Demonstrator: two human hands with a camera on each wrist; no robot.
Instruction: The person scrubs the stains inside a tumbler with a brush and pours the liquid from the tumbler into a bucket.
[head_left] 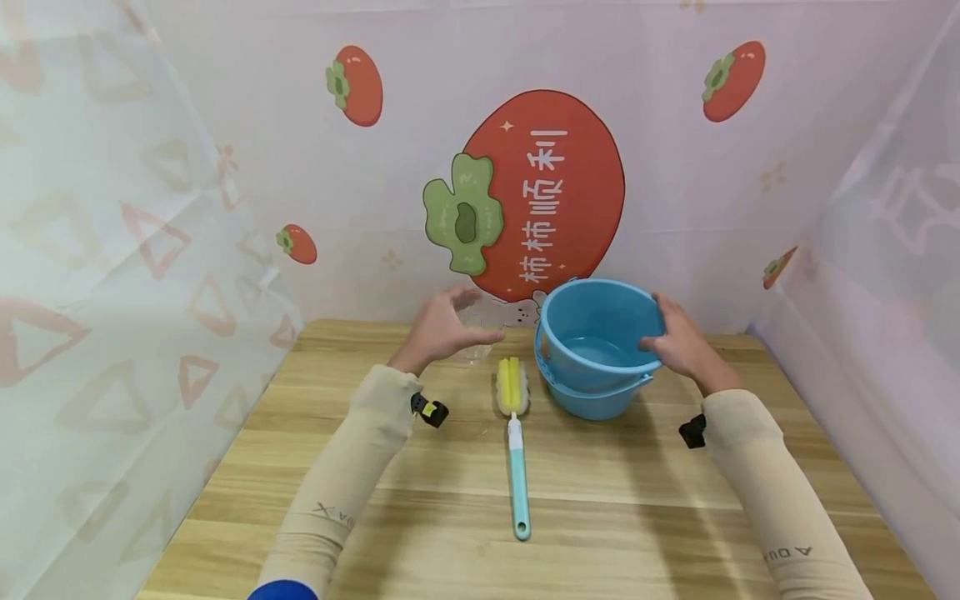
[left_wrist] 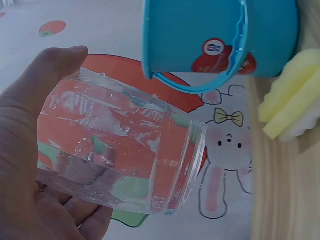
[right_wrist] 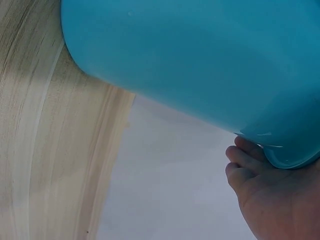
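My left hand (head_left: 442, 329) grips a clear cup (left_wrist: 120, 145), wet with droplets inside, thumb on one side and fingers round the other. In the head view the cup's see-through wall (head_left: 476, 317) barely shows against the backdrop. My right hand (head_left: 678, 342) holds a light blue bucket (head_left: 592, 377) by its right rim, thumb inside and fingers outside. The bucket's blue handle (left_wrist: 235, 65) hangs down along its side. Between the hands lies a bottle brush (head_left: 517, 467) with a yellow and white sponge head (head_left: 513, 387) and a teal handle, sponge end toward the back.
Under everything is a wood-grain table (head_left: 450, 517). A backdrop (head_left: 225, 125) printed with persimmons stands behind it, and pale sheets hang on the left and right sides. A blue round-edged thing (head_left: 283, 591) shows at the bottom edge by my left sleeve.
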